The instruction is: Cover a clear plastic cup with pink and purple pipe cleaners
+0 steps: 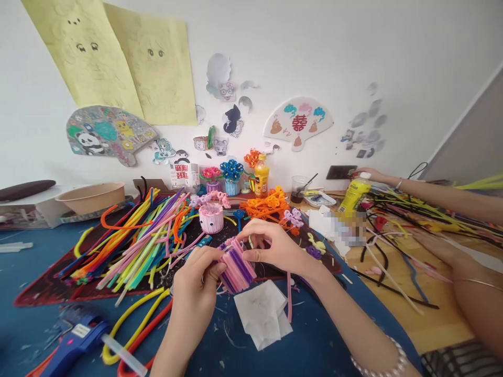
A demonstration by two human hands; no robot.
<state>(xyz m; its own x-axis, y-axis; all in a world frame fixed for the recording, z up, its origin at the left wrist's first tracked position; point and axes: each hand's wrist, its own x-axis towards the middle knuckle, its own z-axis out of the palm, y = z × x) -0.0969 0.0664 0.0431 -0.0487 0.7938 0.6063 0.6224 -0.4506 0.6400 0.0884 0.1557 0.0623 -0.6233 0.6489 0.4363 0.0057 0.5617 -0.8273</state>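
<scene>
My left hand point(198, 280) is closed on the side of a pink-and-purple striped pipe-cleaner pot point(239, 269), held tilted above the blue table. My right hand point(275, 247) has its fingers bent at the pot's upper right edge, with the thumb against it; whether a small piece is also pinched there is hidden. Below the pot lie crumpled white paper point(264, 317) and a pink pipe cleaner point(290, 298). Just behind stands a finished-looking pink pot point(211, 219) with eyes.
Many coloured pipe cleaners point(133, 241) lie left on a dark mat. A blue glue gun point(76, 340) rests front left. Orange pipe-cleaner flowers point(271, 203) and a juice bottle point(261, 177) stand behind. At right, another person's arms reach over a wooden table point(369, 319) near a yellow bottle point(356, 195).
</scene>
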